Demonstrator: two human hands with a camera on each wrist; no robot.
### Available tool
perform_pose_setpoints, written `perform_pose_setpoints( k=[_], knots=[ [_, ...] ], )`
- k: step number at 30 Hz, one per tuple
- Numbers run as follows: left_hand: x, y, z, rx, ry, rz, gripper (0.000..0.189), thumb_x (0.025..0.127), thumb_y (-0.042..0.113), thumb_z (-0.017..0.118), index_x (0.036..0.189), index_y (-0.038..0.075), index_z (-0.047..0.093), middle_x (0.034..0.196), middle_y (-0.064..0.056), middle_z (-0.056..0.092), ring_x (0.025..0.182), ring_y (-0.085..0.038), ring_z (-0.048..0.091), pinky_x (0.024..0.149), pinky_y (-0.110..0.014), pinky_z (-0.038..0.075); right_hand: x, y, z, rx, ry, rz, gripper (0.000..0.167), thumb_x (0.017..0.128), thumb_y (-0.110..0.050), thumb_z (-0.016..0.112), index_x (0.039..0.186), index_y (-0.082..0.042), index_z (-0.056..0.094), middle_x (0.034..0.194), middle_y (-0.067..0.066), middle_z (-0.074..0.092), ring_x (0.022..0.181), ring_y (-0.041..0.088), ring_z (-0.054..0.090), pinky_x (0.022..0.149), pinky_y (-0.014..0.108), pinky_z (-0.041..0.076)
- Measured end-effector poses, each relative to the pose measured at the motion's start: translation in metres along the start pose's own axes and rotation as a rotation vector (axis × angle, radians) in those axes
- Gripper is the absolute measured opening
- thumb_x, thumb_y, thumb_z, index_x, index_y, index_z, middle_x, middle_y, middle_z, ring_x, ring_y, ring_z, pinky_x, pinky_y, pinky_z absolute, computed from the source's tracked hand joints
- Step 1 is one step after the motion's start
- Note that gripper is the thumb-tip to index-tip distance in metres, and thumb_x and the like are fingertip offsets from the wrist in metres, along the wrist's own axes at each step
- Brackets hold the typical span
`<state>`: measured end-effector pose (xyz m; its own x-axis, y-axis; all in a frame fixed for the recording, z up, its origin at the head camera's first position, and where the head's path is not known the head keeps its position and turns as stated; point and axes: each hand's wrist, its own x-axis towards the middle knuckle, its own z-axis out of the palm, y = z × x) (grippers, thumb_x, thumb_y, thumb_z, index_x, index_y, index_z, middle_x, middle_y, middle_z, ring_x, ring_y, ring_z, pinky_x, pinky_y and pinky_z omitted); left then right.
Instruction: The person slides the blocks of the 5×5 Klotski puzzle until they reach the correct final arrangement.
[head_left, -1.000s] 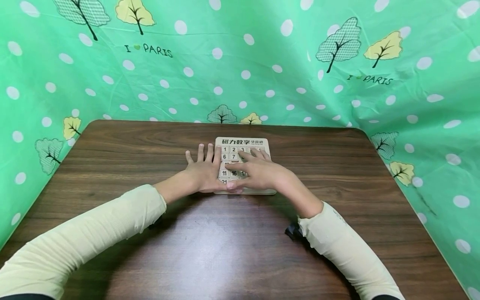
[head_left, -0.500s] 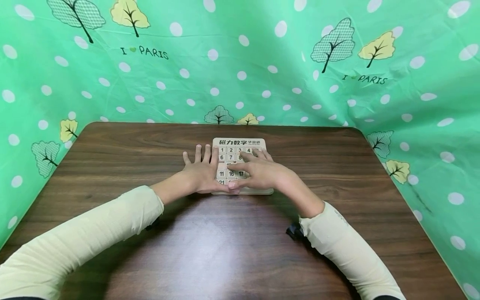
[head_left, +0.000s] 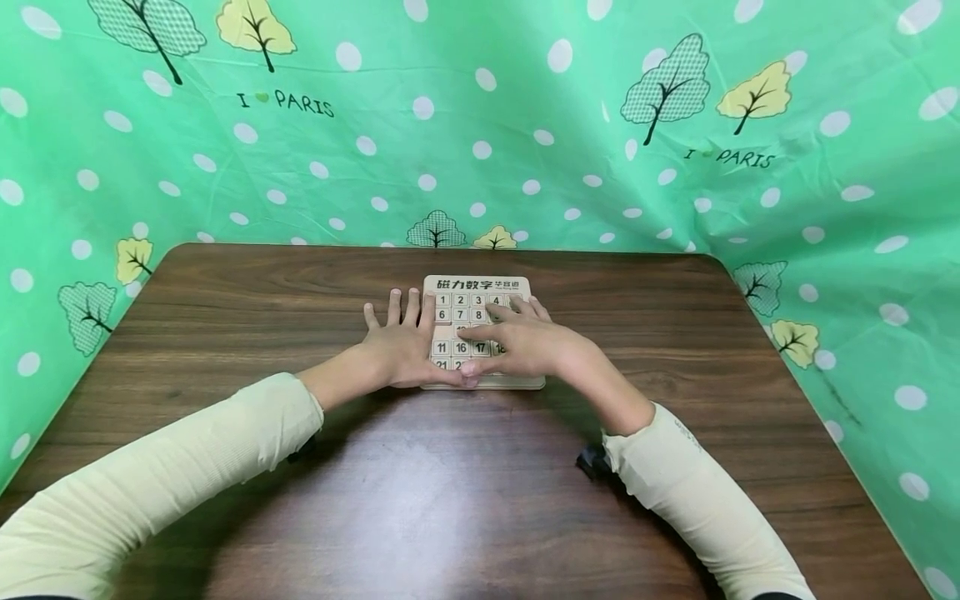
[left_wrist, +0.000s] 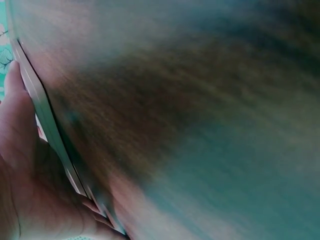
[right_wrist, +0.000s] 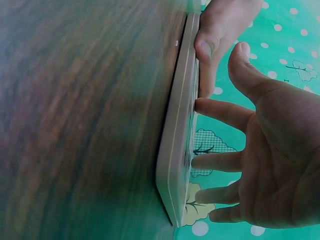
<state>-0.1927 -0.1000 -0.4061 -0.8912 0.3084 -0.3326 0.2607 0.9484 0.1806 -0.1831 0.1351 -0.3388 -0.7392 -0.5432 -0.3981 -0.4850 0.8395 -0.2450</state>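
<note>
A pale number slide puzzle [head_left: 480, 285] lies flat on the table, its numbered tiles in rows under a printed heading. A bare slot [head_left: 443, 331] shows at the left end of the third row. My left hand [head_left: 401, 350] rests spread at the puzzle's left side, its thumb along the near edge. Above the right half reaches my right hand [head_left: 528, 346], index fingertip on a third-row tile [head_left: 461, 330] whose number is mostly covered. In the right wrist view its straight fingers [right_wrist: 220, 161] point at the puzzle's face. Tiles on the right are hidden under this hand.
The puzzle sits near the far side of a dark wooden table [head_left: 420, 500]. A green dotted curtain [head_left: 480, 125] hangs behind and at both sides. A small black object [head_left: 592, 461] shows beneath the right sleeve [head_left: 690, 492].
The third-row tile under my right index finger has slid right, from the first column to the second, baring the slot at left. My left hand stays in place.
</note>
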Motion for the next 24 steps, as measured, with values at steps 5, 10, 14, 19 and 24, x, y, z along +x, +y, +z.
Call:
perform_pose_setpoints(
  k=[5, 10, 14, 19, 24],
  knots=[
    [-0.007, 0.002, -0.003, -0.012, 0.012, 0.007, 0.166, 0.073, 0.113, 0.054, 0.180, 0.006, -0.011, 0.188, -0.028, -0.008, 0.174, -0.054, -0.010, 0.130, -0.089, -0.001, -0.002, -0.001, 0.004, 0.021, 0.024, -0.063, 0.075, 0.105, -0.072, 0.064, 0.172, -0.040, 0.049, 0.190, 0.017, 0.018, 0.175, 0.056, 0.006, 0.141, 0.074, 0.002],
    [-0.010, 0.003, -0.004, -0.013, 0.020, 0.013, 0.162, 0.076, 0.112, 0.053, 0.181, 0.005, -0.009, 0.188, -0.029, -0.006, 0.174, -0.055, -0.008, 0.130, -0.090, 0.000, -0.004, -0.003, 0.007, 0.045, 0.014, -0.116, 0.074, 0.105, -0.073, 0.064, 0.171, -0.044, 0.048, 0.191, 0.014, 0.015, 0.177, 0.052, 0.003, 0.142, 0.071, -0.002],
    [-0.011, 0.003, -0.005, 0.013, 0.027, 0.015, 0.158, 0.080, 0.106, 0.058, 0.180, 0.004, -0.009, 0.188, -0.029, -0.005, 0.174, -0.055, -0.007, 0.131, -0.089, 0.002, -0.003, -0.006, 0.007, 0.048, -0.016, -0.120, 0.078, 0.101, -0.076, 0.067, 0.171, -0.045, 0.049, 0.192, 0.014, 0.014, 0.177, 0.051, 0.002, 0.141, 0.073, -0.001],
    [-0.012, 0.005, -0.005, 0.044, 0.032, 0.016, 0.155, 0.083, 0.104, 0.057, 0.180, 0.004, -0.010, 0.188, -0.030, -0.005, 0.174, -0.056, -0.006, 0.131, -0.090, 0.005, -0.002, -0.008, 0.006, 0.026, -0.024, -0.104, 0.082, 0.098, -0.077, 0.070, 0.171, -0.046, 0.048, 0.192, 0.014, 0.009, 0.177, 0.053, 0.001, 0.140, 0.076, 0.002],
    [-0.011, 0.004, -0.006, 0.046, 0.028, 0.015, 0.154, 0.083, 0.103, 0.060, 0.180, 0.004, -0.009, 0.188, -0.029, -0.005, 0.174, -0.056, -0.006, 0.130, -0.090, 0.004, 0.002, -0.009, 0.004, -0.015, -0.017, -0.094, 0.084, 0.097, -0.079, 0.070, 0.171, -0.046, 0.048, 0.192, 0.016, 0.006, 0.176, 0.054, -0.002, 0.139, 0.076, 0.002]
  ],
)
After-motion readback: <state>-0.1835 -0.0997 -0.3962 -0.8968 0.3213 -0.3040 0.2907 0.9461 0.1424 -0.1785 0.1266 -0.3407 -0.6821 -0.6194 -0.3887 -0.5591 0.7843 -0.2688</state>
